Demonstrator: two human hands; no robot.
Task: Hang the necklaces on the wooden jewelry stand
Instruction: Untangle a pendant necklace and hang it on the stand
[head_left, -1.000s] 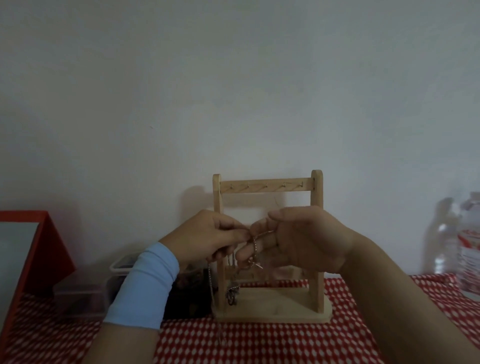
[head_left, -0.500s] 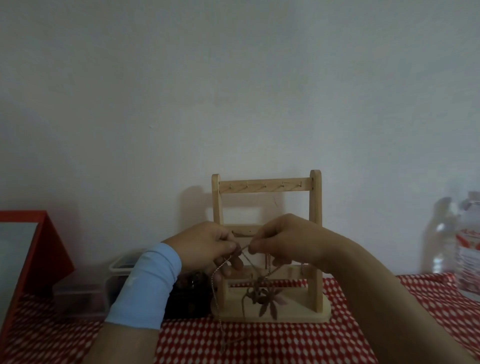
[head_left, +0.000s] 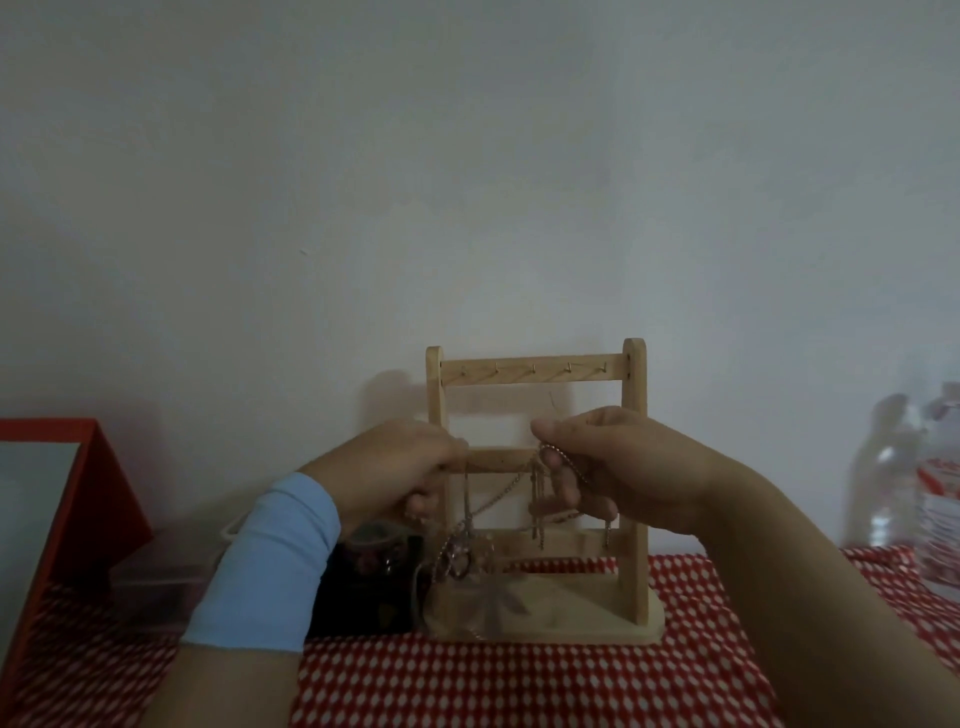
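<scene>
The left hand (head_left: 395, 467) is pinching a necklace chain (head_left: 500, 492) with curled fingers at the middle bar of the wooden jewelry stand (head_left: 535, 370). The right hand (head_left: 628, 467) is pinching it between thumb and forefinger (the other fingers are curling loosely). The pendant (head_left: 456, 556) is dangling low beside the left post.

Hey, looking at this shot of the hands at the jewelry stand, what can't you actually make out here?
- Head view, pendant on the necklace: blurred, shape unclear.
- Head view, whether the necklace is hooked on the wooden jewelry stand: the right hand covers it.
- Head view, dark object behind the blue sleeve: mostly hidden.
- Head view, bottle: cut off by the right edge.
</scene>
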